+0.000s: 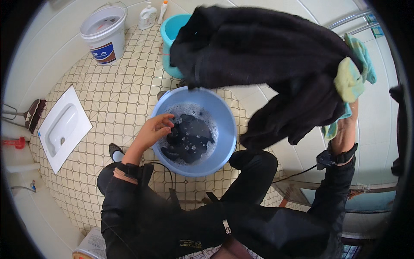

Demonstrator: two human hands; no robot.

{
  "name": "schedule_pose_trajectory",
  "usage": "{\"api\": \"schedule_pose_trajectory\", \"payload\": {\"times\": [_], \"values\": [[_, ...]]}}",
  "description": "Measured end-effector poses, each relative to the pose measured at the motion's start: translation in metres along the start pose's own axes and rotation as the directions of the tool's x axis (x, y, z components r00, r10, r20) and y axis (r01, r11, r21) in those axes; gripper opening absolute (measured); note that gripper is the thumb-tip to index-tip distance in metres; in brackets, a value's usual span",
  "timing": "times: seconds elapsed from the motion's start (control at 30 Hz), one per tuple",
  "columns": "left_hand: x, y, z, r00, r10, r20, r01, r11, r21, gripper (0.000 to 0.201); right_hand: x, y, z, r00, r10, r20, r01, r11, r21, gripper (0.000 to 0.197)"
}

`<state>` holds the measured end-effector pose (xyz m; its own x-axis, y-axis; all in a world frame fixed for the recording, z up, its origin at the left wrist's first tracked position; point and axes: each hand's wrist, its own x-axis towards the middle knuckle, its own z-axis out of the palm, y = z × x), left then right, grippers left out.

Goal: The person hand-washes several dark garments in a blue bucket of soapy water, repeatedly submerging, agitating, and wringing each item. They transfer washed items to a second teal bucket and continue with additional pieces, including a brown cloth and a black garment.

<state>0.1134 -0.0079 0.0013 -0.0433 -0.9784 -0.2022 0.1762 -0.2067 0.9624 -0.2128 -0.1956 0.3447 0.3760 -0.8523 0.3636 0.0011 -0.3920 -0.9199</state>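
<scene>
My left hand (157, 129) is raised over the left rim of a light blue basin (228, 129), its fingers loosely bent and apart, holding nothing. Dark cloth (192, 136) lies in foamy water inside the basin. At the upper right, a large black garment (267, 47) hangs in the air, slightly blurred. My right arm reaches up to its right end, and the garment seems to be held there by my right hand (347, 123). A yellow-green and teal cloth (349, 80) covers that hand, so its fingers are hidden; only the wrist side shows.
Behind the basin stands a turquoise bucket (172, 32), partly covered by the garment. A white pail (103, 34) and a white pump bottle (147, 16) are at the far left. A squat toilet (64, 129) and a brush (33, 114) are on the left. Metal rails (351, 21) run along the right wall.
</scene>
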Motion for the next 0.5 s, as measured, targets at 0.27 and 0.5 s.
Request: {"api": "schedule_pose_trajectory", "payload": {"times": [0.27, 0.5], "values": [[-0.009, 0.005, 0.009, 0.992, 0.049, -0.113, -0.055, 0.997, -0.049, 0.068, -0.058, 0.073, 0.047, 0.945, 0.314, 0.093, -0.324, 0.938, 0.125, 0.038], [-0.004, -0.016, 0.011, 0.997, -0.065, 0.05, 0.042, 0.929, 0.369, 0.064, -0.128, 0.265, 0.114, 0.699, 0.701, 0.144, -0.634, 0.7, -0.328, 0.06]]}}
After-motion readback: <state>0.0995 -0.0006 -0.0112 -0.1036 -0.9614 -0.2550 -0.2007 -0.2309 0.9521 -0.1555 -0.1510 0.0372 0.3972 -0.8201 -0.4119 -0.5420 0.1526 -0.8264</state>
